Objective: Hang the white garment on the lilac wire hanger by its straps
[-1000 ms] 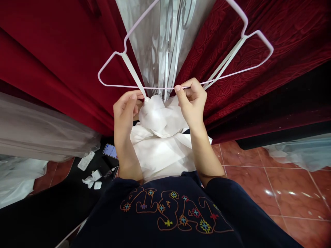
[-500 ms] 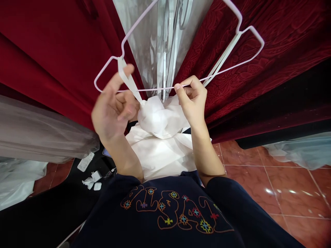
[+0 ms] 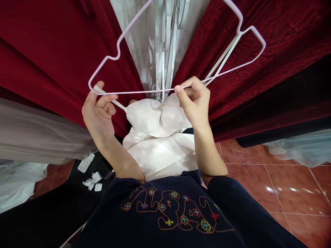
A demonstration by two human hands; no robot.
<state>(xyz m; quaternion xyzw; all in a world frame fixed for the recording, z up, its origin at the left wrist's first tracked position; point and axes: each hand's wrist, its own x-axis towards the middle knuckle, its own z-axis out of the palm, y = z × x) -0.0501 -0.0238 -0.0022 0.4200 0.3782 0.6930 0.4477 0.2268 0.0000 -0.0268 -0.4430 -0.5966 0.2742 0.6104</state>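
A pale pink hanger (image 3: 139,92) spans the view, its top cut off by the upper edge. My right hand (image 3: 195,100) pinches the hanger's bottom bar near its middle. My left hand (image 3: 99,110) is at the hanger's left end, with a thin white strap (image 3: 119,104) looped over its fingers and crossing the bar. That strap runs down to white fabric (image 3: 157,115) bunched below the bar and spread over my lap. Another white strap (image 3: 224,62) hangs from the notch at the hanger's right end.
Dark red curtains (image 3: 51,44) hang on both sides, with sheer grey fabric (image 3: 38,127) at the left. A black surface (image 3: 64,196) at lower left bears a white charger (image 3: 97,177) and small white items. Red tiles (image 3: 245,179) lie at the right.
My left hand has moved left and slightly down, and the left strap has come out of the hanger's notch to its outer end. My right hand stays on the bar.
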